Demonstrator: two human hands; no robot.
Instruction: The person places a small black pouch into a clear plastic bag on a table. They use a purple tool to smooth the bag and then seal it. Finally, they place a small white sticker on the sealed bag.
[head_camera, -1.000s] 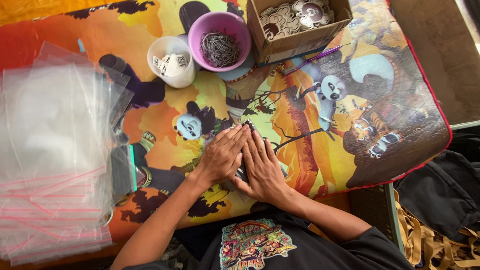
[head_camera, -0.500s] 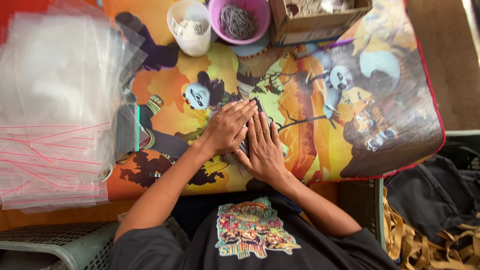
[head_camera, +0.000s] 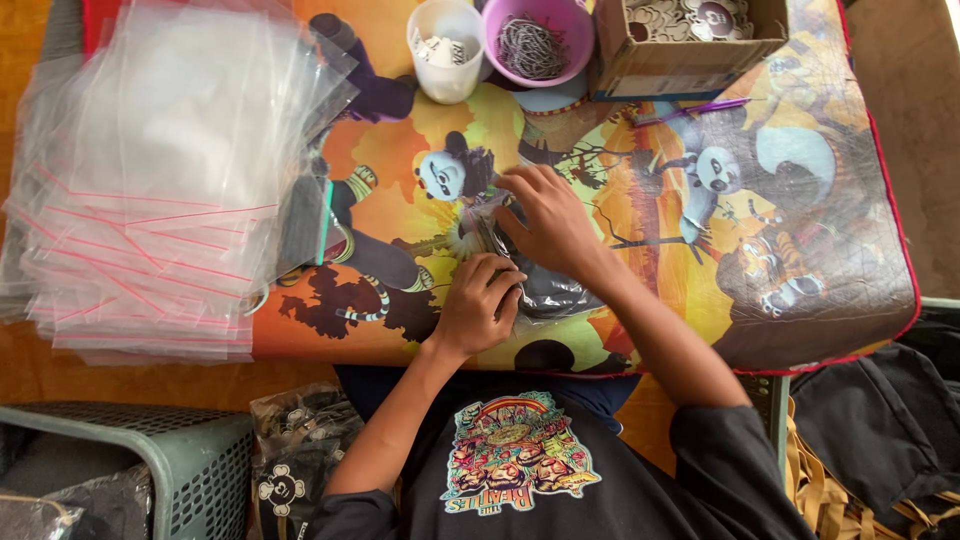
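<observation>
The cup is the landmark, standing at the table's far edge. Right of it, touching, sits the bowl; further right, the box. Left and nearer lies the bag stack. Nearer than the cup, both hands rest on a pouch. Nearest, lower left, stands the basket.
</observation>
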